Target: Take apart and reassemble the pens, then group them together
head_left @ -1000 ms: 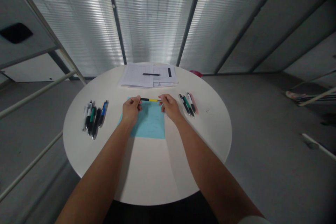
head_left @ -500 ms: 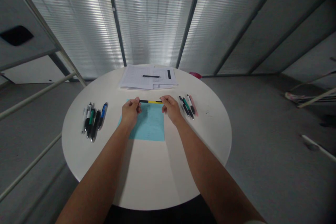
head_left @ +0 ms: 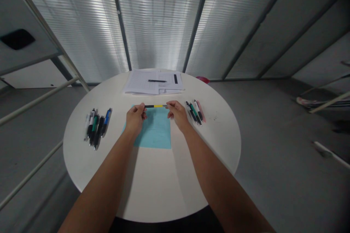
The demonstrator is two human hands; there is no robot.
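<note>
A black and yellow pen (head_left: 158, 106) is held level between my two hands, over the far part of a light blue sheet (head_left: 154, 131). My left hand (head_left: 135, 118) pinches its black end. At the opposite end, where a short greyish part shows beside the yellow, the fingers of my right hand (head_left: 177, 113) are closed on it. My fingertips hide both ends of the pen. Several pens (head_left: 93, 127) in black, white, green and blue lie left of the sheet, and a smaller group of pens (head_left: 194, 112) lies just right of my right hand.
All of this is on a round white table (head_left: 153, 185). Stacked white papers (head_left: 142, 82) lie at its far edge with a black pen (head_left: 157, 81) on top. A pale metal rail (head_left: 41, 100) runs along the left, and blinds (head_left: 155, 22) hang behind the table.
Both hands stay on the pen in nearly the same place. Less yellow shows now, and a greyish part has appeared by my right fingers. The view has shifted slightly.
</note>
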